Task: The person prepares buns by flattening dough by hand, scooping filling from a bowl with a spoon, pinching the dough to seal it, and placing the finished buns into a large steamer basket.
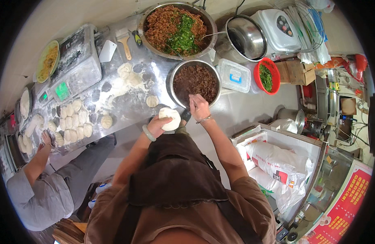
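Note:
In my left hand (pixel 157 126) lies a round, flat dough wrapper (pixel 172 122), with my thumb over its edge. My right hand (pixel 199 107) is at the near rim of a steel bowl (pixel 218 85) of dark brown minced filling (pixel 193 80). Its fingers are bent together over the filling; whether they grip a small tool or a bit of filling is hidden. A second dough round (pixel 152 101) lies on the floured steel table (pixel 135 106), just beyond my left hand. Further left sits a pleated bun (pixel 106 121).
A large basin (pixel 141 30) holds meat filling and chopped greens. Right of it are a steel pot (pixel 247 38), a lidded plastic box (pixel 234 76) and a red bowl of greens (pixel 277 76). At left, a co-worker's hands (pixel 46 138) work near several dough pieces (pixel 74 120) and a scale (pixel 77 67).

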`<state>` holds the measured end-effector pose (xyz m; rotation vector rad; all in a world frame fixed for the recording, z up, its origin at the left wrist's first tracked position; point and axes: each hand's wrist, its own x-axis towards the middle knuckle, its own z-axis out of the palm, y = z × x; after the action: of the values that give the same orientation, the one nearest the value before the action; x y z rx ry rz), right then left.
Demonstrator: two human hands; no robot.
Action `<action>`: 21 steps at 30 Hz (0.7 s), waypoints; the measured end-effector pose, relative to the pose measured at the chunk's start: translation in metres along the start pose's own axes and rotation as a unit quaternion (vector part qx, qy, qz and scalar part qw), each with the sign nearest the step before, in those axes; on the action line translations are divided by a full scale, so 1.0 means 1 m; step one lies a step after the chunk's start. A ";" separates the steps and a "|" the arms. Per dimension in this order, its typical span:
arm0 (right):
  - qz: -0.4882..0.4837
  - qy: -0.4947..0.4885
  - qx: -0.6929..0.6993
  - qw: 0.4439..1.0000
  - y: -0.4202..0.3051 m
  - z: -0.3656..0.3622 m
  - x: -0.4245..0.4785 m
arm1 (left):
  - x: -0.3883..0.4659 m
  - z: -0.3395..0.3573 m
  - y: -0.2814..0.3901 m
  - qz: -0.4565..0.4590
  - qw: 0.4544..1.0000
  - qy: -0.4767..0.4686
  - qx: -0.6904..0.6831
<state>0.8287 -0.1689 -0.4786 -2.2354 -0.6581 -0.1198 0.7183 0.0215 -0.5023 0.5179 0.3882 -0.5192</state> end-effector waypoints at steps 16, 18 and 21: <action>0.164 0.022 0.144 0.976 -0.002 0.010 -0.010 | 0.011 -0.008 0.012 0.040 0.999 0.031 0.001; 0.186 0.033 0.185 0.964 0.003 0.021 -0.019 | 0.014 -0.009 0.012 0.047 0.998 0.043 0.000; 0.377 0.091 0.360 0.849 0.001 0.022 -0.019 | 0.017 -0.013 0.012 0.063 0.996 0.065 0.005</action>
<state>0.8105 -0.1613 -0.4997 -1.5625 0.2923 0.2701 0.7351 0.0315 -0.5166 0.5846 0.4742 -0.3672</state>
